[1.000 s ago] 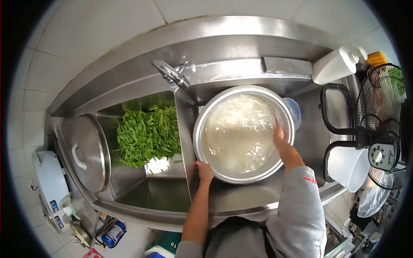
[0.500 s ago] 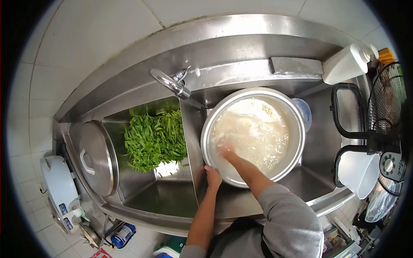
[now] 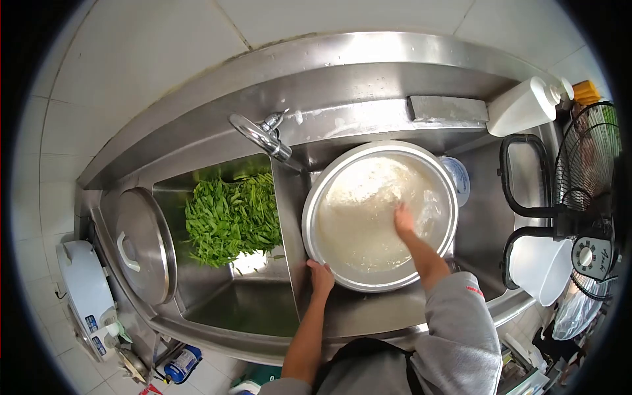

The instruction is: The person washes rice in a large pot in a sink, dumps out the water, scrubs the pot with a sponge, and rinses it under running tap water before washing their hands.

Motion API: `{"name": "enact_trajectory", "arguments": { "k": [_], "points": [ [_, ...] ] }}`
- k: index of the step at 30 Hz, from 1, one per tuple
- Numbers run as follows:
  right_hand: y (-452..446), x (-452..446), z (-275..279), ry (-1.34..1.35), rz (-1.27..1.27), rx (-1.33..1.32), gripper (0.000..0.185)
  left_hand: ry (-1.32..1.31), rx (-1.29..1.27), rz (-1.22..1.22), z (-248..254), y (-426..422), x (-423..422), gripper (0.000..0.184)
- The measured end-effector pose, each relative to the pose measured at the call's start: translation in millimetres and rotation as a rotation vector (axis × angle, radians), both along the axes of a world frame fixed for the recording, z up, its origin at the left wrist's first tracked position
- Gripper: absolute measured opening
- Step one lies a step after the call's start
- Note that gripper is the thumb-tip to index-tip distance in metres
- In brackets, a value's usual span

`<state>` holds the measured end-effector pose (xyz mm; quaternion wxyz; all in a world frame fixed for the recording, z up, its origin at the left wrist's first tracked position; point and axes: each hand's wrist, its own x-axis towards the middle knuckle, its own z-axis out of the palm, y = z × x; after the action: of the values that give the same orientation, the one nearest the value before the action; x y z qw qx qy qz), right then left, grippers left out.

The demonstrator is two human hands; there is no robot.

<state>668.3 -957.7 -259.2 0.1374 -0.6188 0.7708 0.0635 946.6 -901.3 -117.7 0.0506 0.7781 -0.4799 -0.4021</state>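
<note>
A large round metal pot (image 3: 380, 285) stands in the right sink basin, holding cloudy, whitish water (image 3: 359, 227) with pale material under the surface. At its lower-left rim, my left hand (image 3: 320, 276) is closed on the edge. My right hand (image 3: 404, 220) dips into the water right of the middle; its fingers are partly under the surface, so their pose is hidden. Chopped green leafy vegetables (image 3: 232, 217) lie heaped in the left basin. Behind the pot's right side, a white and blue tub (image 3: 456, 179) shows in part.
A chrome faucet (image 3: 263, 135) rises behind the divider. A metal lid (image 3: 141, 247) lies on the left ledge. On the right are a white pump bottle (image 3: 526, 105), a black-framed fan (image 3: 559, 217) and a white plastic container (image 3: 545, 266). A grey block (image 3: 449, 108) rests on the back ledge.
My right hand has swept through the water from the pot's left side to the right of its middle. My left hand stays at the rim. The view has shifted slightly.
</note>
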Motion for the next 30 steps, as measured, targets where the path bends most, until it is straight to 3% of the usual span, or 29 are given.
{"name": "enact_trajectory", "arguments": {
  "k": [1,3,5,7,8,10,12,14,15,16,17,18,20,22,24,26,28,30],
  "points": [
    [4,24,33,-0.119,0.025,0.295,0.038,0.01,-0.015,-0.004,0,3,-1,0.034],
    [13,67,6,-0.131,0.283,-0.006,0.035,0.03,-0.002,-0.001,0,4,-1,0.035],
    [-30,91,29,0.047,0.326,-0.245,0.029,0.018,0.026,-0.007,2,1,7,0.036],
    [-91,46,18,-0.062,-0.041,-0.316,0.023,0.017,0.082,-0.027,7,0,3,0.036],
    [-94,18,32,-0.319,-0.205,-0.305,0.023,-0.004,0.071,-0.035,7,3,6,0.036],
    [-47,-20,31,-0.254,-0.193,-0.103,0.023,-0.013,0.026,-0.048,0,2,3,0.036],
    [19,-3,4,-0.069,-0.108,-0.094,0.026,-0.009,0.038,-0.033,1,4,1,0.037],
    [23,25,9,-0.174,0.145,-0.126,0.03,-0.012,0.051,-0.023,0,-5,2,0.037],
    [3,35,13,-0.166,0.09,-0.091,0.029,-0.012,0.079,-0.035,3,-6,5,0.037],
    [-15,32,16,-0.095,0.088,-0.285,0.024,-0.003,0.114,-0.051,5,-1,5,0.037],
    [-32,18,17,-0.125,0.019,-0.208,0.022,-0.007,0.102,-0.048,3,6,5,0.037],
    [-48,-3,15,-0.275,-0.156,0.068,0.022,-0.006,0.077,-0.044,-1,8,5,0.037],
    [-23,-24,26,-0.348,-0.292,-0.203,0.022,-0.026,0.03,-0.041,-1,-1,6,0.036],
    [9,-7,14,-0.506,-0.557,-0.005,0.026,-0.047,0.029,-0.038,2,0,0,0.036],
    [18,33,16,-0.338,-0.177,-0.092,0.029,-0.018,0.046,-0.024,7,-3,-4,0.036],
    [-24,51,28,-0.346,0.004,-0.213,0.03,-0.002,0.049,-0.012,9,1,5,0.036],
    [-73,36,-11,-0.18,-0.061,-0.375,0.029,0.049,0.02,-0.012,3,1,4,0.036],
    [-116,-21,-12,-0.453,-0.131,-0.428,0.026,0.028,0.015,-0.028,-3,6,6,0.036]
  ]
}}
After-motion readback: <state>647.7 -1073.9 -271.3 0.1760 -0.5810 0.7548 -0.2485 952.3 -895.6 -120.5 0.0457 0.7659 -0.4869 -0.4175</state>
